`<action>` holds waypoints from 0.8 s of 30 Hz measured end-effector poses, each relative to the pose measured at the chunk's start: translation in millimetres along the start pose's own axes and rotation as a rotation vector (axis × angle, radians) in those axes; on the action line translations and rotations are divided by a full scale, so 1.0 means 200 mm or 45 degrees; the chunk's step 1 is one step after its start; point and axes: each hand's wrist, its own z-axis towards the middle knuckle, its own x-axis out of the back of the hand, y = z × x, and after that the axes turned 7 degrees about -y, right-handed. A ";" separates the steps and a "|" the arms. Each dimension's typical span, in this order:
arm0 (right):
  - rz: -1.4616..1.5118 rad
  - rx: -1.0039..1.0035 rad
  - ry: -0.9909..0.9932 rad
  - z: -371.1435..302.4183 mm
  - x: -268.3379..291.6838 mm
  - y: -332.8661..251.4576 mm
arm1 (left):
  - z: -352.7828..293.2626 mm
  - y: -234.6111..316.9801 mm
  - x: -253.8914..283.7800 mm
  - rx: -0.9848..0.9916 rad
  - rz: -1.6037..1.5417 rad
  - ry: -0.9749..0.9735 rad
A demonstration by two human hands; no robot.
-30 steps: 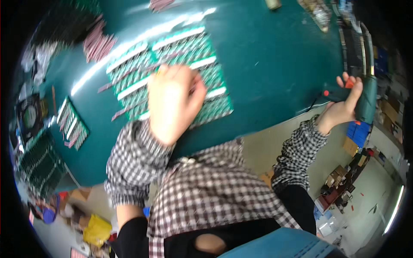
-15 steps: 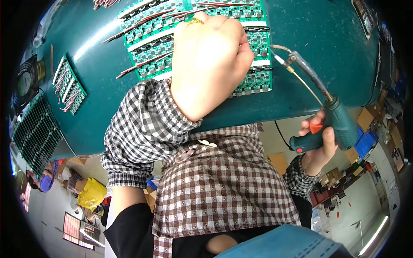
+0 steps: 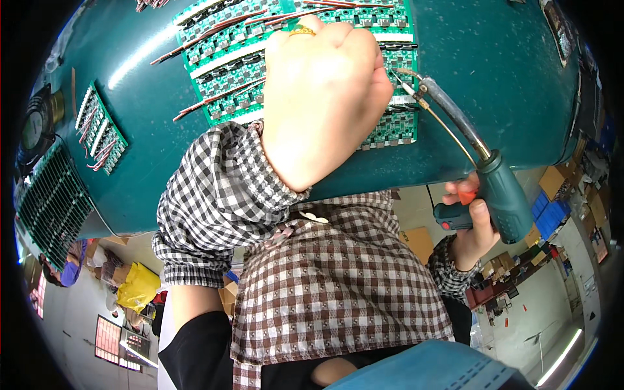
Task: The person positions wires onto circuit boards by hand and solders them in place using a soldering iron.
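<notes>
A panel of green circuit boards (image 3: 390, 134) lies on the bench, with rows of white strips and black parts. Red and dark wires (image 3: 218, 37) stretch across it and poke past its left side. My left hand (image 3: 325, 97), a ring on one finger, rests closed over the panel's middle; its fingertips and whatever they pinch are hidden beneath it. Gripped in my right hand (image 3: 478, 234) is a green soldering gun (image 3: 504, 195) with a red trigger and a thin solder feed tube. Its bent tip is over the panel's right part, close to my left hand's fingers.
On the green bench mat (image 3: 481, 58), a smaller wired board panel (image 3: 101, 130) lies to the left. Beyond it are a dark wire rack (image 3: 55, 205) and a black round device (image 3: 36, 123). A dark flat object (image 3: 556, 32) sits at the far right.
My right hand has brought the soldering gun left, so its tip has come from beside the panel's right edge to over the boards. My left hand stays closed over the panel, shifted slightly.
</notes>
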 end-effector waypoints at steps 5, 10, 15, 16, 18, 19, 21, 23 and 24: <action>-0.012 0.004 0.004 0.00 -0.02 0.00 | -0.01 0.01 0.00 0.002 0.028 0.010; -0.033 0.019 0.004 0.00 -0.02 -0.01 | -0.01 0.00 0.00 0.013 0.050 0.021; -0.042 0.029 0.015 0.00 -0.03 -0.01 | -0.01 0.01 0.00 0.028 0.071 0.029; -0.041 0.033 0.013 0.00 -0.03 -0.01 | -0.01 0.01 0.00 0.026 0.067 0.028; -0.041 0.036 0.012 0.00 -0.02 -0.01 | -0.01 0.02 0.00 0.027 0.063 0.021; -0.040 0.041 0.005 0.00 -0.02 -0.01 | -0.01 0.02 0.00 0.027 0.059 0.014; -0.039 0.046 -0.003 0.00 -0.02 -0.02 | -0.01 0.02 0.01 0.030 0.065 0.007; -0.028 0.040 -0.013 0.00 -0.01 -0.02 | -0.01 0.02 0.01 0.034 0.070 0.001; -0.028 0.039 -0.014 0.00 -0.01 -0.02 | -0.01 0.02 0.00 0.036 0.073 -0.001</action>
